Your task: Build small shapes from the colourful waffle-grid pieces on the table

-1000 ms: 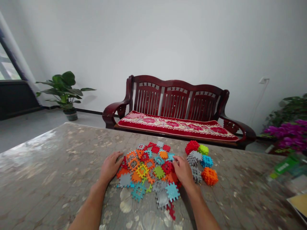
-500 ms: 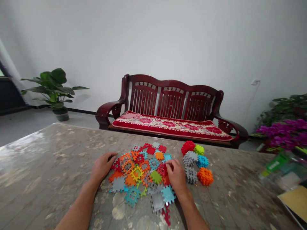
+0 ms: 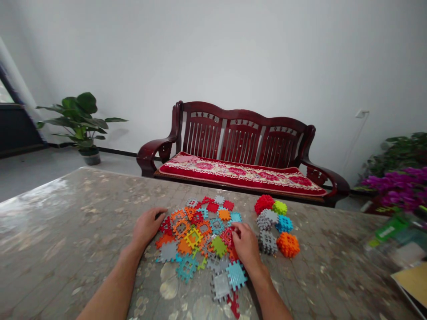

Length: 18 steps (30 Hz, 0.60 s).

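Note:
A spread of flat plastic interlocking tiles [image 3: 192, 238] in red, orange, yellow, green, blue and grey lies on the table between my hands. My left hand [image 3: 149, 227] rests at the left edge of the spread, beside a red tile [image 3: 166, 226]. Its thumb and forefinger are apart, with nothing visible between them. At the right edge, my right hand [image 3: 246, 245] lies with loosely bent fingers by a red tile [image 3: 227, 236]; its fingertips seem to touch the tiles. The undersides of both hands are hidden.
Right of my right hand stand stacked tiles: red [image 3: 263, 204], lime [image 3: 279, 207], grey [image 3: 267, 242], blue [image 3: 284, 223] and orange [image 3: 288, 245]. A wooden bench [image 3: 240, 133] is beyond the table [image 3: 93, 213]. Purple flowers [image 3: 396, 186] and a yellowish box [image 3: 412, 282] sit far right.
The whole view has shifted slightly, so things appear a little further right. Both hands keep their places at the edges of the tile spread.

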Available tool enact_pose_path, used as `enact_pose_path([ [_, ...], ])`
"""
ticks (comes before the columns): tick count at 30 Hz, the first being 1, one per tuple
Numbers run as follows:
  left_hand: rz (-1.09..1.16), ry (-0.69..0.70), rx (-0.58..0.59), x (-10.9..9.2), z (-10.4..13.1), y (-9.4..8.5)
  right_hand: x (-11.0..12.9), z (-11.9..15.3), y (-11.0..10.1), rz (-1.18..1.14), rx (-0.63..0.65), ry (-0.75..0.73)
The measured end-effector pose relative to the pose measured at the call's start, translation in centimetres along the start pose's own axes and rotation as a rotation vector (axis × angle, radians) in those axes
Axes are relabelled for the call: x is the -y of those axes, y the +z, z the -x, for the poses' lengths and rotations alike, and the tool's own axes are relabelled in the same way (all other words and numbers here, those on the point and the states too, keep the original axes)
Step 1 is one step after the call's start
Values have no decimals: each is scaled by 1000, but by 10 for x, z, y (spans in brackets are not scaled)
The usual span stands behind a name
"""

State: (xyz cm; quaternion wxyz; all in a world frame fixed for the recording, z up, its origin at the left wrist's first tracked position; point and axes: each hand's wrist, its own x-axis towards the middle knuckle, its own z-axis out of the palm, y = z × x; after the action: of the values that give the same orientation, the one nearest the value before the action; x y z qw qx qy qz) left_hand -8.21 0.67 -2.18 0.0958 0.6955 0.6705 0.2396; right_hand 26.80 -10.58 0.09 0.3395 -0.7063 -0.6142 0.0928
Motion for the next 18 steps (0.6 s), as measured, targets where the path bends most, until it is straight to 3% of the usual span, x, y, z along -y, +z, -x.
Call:
enact_pose_path([
  [5,14,14,-7,0,-1,1,-7,-6,-5,-56,-40,21],
  [13,20,5,-13,0,0,1,2,2,-14,147,164,-12],
  [18,8,-1,-13,-5,1,-2,2,2,-9,123,166,-19],
])
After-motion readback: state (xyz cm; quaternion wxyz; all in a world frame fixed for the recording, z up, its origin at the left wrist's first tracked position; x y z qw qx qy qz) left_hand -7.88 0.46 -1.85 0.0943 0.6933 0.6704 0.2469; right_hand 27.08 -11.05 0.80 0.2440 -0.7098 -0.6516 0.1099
